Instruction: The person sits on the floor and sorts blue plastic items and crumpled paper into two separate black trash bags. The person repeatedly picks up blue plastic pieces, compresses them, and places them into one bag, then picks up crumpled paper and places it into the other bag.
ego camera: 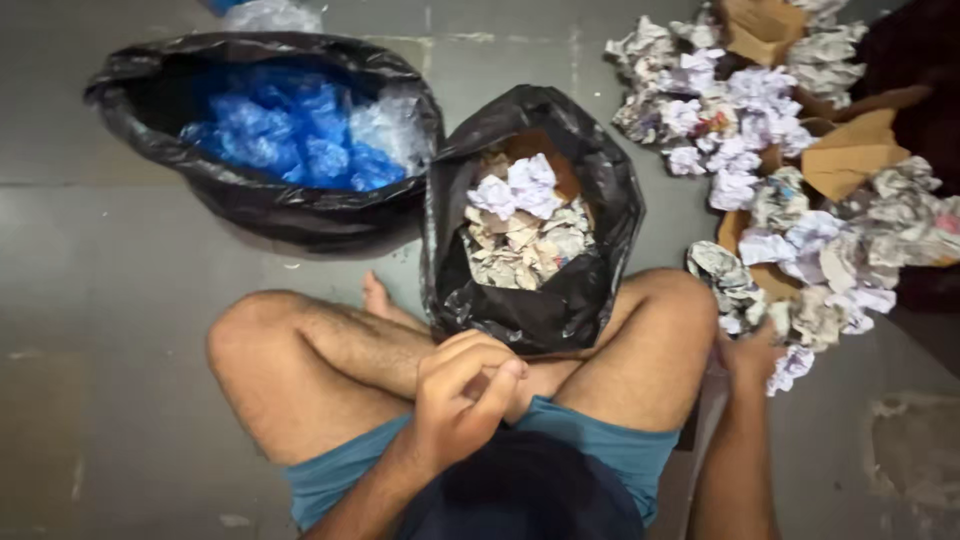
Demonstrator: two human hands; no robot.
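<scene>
Crumpled paper (pixel 790 368) under right hand (pixel 748 352), grip unclear; left hand (pixel 462 400) loosely curled, empty.

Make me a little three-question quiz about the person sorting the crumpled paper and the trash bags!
1. True or false: the big black bag on the far side holds blue plastic.
2. What fills the small black bag between the knees? A) bottles B) crumpled paper and cardboard C) cloth
3. Which hand reaches to the paper pile on the floor?

Key
1. True.
2. B: crumpled paper with some brown cardboard behind it.
3. The right hand, at the pile's near edge; the left hand rests curled over the lap, and I cannot tell if it holds anything.
</scene>
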